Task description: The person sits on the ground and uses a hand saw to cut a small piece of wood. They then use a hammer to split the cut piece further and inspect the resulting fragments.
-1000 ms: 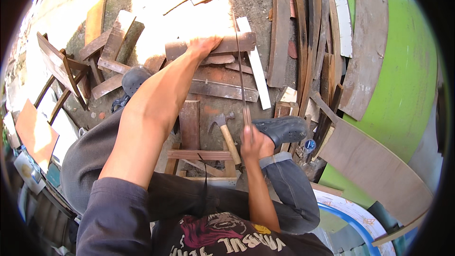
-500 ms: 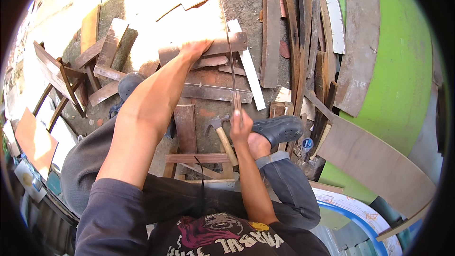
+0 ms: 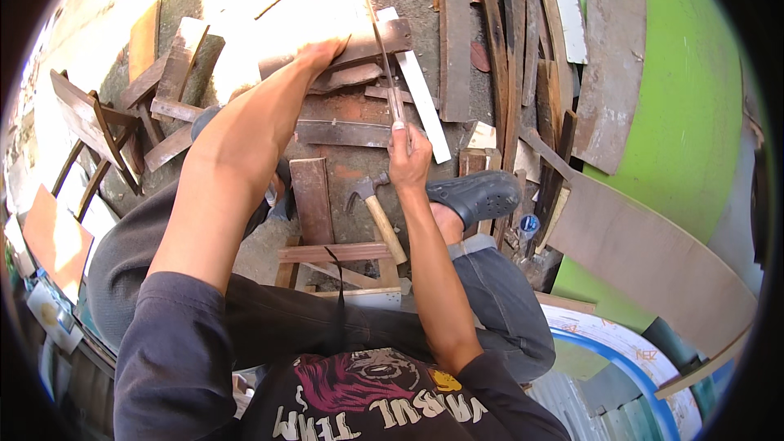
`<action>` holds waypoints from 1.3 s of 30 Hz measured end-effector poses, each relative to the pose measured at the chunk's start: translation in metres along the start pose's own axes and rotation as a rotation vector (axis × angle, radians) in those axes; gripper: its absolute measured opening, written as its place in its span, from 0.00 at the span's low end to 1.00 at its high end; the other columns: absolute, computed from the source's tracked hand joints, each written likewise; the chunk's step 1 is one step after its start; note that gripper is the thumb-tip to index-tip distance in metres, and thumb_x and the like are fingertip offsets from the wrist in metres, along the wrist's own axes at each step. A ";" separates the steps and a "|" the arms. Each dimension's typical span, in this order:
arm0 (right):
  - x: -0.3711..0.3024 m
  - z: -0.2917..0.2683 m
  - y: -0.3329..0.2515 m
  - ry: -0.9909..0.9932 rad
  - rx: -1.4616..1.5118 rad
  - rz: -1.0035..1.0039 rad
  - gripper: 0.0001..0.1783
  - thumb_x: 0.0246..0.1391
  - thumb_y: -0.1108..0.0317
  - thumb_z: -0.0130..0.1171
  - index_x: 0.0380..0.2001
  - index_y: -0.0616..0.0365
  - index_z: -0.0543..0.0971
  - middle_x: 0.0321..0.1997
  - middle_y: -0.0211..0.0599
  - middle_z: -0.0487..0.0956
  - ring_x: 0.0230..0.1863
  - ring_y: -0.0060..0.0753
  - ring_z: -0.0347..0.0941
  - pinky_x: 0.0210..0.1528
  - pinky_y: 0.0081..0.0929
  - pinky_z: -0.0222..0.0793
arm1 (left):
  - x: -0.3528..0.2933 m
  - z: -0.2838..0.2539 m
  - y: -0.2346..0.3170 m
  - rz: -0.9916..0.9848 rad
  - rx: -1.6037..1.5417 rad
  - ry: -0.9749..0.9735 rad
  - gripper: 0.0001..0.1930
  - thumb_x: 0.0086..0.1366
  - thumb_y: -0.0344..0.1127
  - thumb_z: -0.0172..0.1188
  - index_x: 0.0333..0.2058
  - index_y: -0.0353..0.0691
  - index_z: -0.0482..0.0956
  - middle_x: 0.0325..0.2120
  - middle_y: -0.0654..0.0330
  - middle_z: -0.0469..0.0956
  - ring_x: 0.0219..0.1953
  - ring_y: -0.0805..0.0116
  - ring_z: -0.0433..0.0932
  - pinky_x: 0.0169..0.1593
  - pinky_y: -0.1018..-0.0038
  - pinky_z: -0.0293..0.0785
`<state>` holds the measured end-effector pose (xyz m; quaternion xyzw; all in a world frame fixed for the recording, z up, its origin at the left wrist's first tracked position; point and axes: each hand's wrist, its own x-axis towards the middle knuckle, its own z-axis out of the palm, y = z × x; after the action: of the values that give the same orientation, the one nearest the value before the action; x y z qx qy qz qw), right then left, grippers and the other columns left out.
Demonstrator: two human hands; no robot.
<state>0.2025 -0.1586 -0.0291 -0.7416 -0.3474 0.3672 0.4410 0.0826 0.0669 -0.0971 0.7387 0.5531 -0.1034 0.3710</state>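
Observation:
My right hand is wrapped round the handle of a handsaw, below the board. The long thin saw blade points away from me and crosses a brown wooden board near its right end. Further left, my left hand grips the same board, its fingertips washed out by strong sunlight. Beneath the board lie a broken wood piece and a white strip. A claw hammer with a wooden handle rests near my right forearm.
A small wooden frame sits between my legs. My right foot wears a dark clog. Long planks and a green sheet lie to the right. At left are nailed wood scraps; a curved plywood panel lies nearer right.
My right hand has pushed the saw forward, away from me, across the board. My left hand keeps its place on the board. The whole view has shifted slightly.

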 end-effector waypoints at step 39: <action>-0.159 -0.048 -0.052 -0.023 0.001 0.222 0.17 0.65 0.62 0.54 0.28 0.65 0.73 0.18 0.37 0.67 0.22 0.24 0.62 0.25 0.31 0.58 | 0.000 -0.008 -0.004 0.046 0.037 0.047 0.31 0.66 0.61 0.55 0.58 0.43 0.71 0.46 0.44 0.80 0.44 0.47 0.82 0.49 0.55 0.77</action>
<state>0.1560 -0.2917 0.0723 -0.7710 -0.2680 0.4225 0.3940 0.0768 0.0728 -0.0935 0.7600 0.5427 -0.0875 0.3466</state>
